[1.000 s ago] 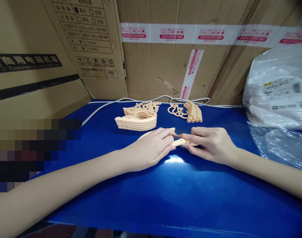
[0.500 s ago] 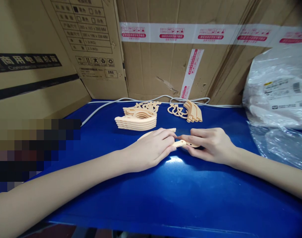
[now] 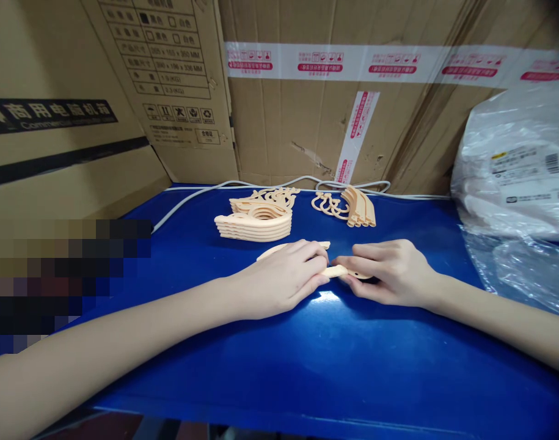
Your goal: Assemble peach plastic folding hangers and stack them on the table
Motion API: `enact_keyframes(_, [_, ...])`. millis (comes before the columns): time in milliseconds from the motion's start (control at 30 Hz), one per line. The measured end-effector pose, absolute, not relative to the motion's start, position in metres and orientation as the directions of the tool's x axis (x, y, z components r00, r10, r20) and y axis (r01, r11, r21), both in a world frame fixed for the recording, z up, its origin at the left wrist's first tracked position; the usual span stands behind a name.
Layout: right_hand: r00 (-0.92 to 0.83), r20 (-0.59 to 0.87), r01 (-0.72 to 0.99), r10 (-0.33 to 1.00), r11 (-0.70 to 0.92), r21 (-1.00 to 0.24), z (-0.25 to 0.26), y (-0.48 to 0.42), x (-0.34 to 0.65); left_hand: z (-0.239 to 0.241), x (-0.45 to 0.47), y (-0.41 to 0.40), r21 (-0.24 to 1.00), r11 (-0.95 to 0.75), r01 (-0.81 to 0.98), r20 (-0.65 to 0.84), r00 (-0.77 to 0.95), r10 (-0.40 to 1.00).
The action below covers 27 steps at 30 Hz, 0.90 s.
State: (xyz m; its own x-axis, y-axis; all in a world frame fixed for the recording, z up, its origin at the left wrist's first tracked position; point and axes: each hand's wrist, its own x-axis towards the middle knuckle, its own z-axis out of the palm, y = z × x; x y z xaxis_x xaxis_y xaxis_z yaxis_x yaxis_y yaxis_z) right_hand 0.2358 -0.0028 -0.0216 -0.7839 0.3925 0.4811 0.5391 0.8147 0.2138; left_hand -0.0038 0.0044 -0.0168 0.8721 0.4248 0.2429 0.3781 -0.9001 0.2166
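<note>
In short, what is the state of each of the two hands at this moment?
Left hand: closed, holding a cream-coloured piece.
Right hand: closed, pinching a holed cream end; whether both are one piece cannot be told.

From where I stand, the brown cardboard panel at far left [image 3: 36, 168] bears a black printed band [image 3: 54, 116] reading 商用电脑机箱, with "Commercial" beneath, the remainder blurred. The adjoining brown cardboard panel [image 3: 192, 161] carries a black-ruled table [image 3: 164, 52]: 黑色 and 白色 beside tick boxes [image 3: 145, 19], figures ending 350 MM and 336 MM, 1.9 (KG), 2.3 (KG); below, five handling symbols [image 3: 179, 114] and a framed 合格证 [image 3: 208, 135]. Lettering on the red-printed white tape [image 3: 288, 54] and the barcoded white label [image 3: 531, 174] on the translucent plastic bag [image 3: 492, 125] is illegible.
</note>
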Motion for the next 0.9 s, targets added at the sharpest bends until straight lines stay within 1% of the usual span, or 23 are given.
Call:
enact_keyframes(100, [-0.784, 0.486, 0.533, 0.386, 0.820, 0.209, -0.022, -0.003, 0.235, -0.016, -0.004, 0.004, 0.222, -0.902, 0.371, 0.236, 0.877, 0.419])
enact_keyframes(200, [-0.781, 0.486, 0.527, 0.391, 0.831, 0.179, -0.021, -0.004, 0.233, -0.014, -0.004, 0.002, 0.266, -0.895, 0.359, 0.230, 0.878, 0.420])
enact_keyframes(267, [-0.801, 0.484, 0.485, 0.353, 0.857, 0.177, -0.021, -0.005, 0.233, -0.012, -0.004, 0.001, 0.333, -0.869, 0.365, 0.235, 0.861, 0.451])
enact_keyframes(400, [-0.847, 0.479, 0.348, 0.231, 0.922, 0.171, -0.021, -0.006, 0.236, -0.011, -0.004, 0.001, 0.497, -0.773, 0.394, 0.249, 0.789, 0.562])
enact_keyframes(567, [-0.815, 0.549, 0.291, 0.184, 0.950, 0.114, -0.023, -0.007, 0.240, -0.017, -0.006, 0.007, 0.609, -0.702, 0.369, 0.251, 0.750, 0.612])
enact_keyframes(667, [-0.797, 0.573, 0.319, 0.193, 0.939, 0.126, -0.022, -0.006, 0.239, -0.020, -0.006, 0.012, 0.627, -0.704, 0.334, 0.300, 0.731, 0.613])
enact_keyframes(767, [-0.790, 0.572, 0.339, 0.221, 0.935, 0.108, -0.020, -0.005, 0.238, -0.020, -0.006, 0.014, 0.602, -0.735, 0.313, 0.354, 0.720, 0.596])
enact_keyframes(900, [-0.790, 0.556, 0.359, 0.259, 0.930, 0.077, -0.018, -0.004, 0.238, -0.018, -0.005, 0.012, 0.573, -0.751, 0.329, 0.357, 0.724, 0.590])
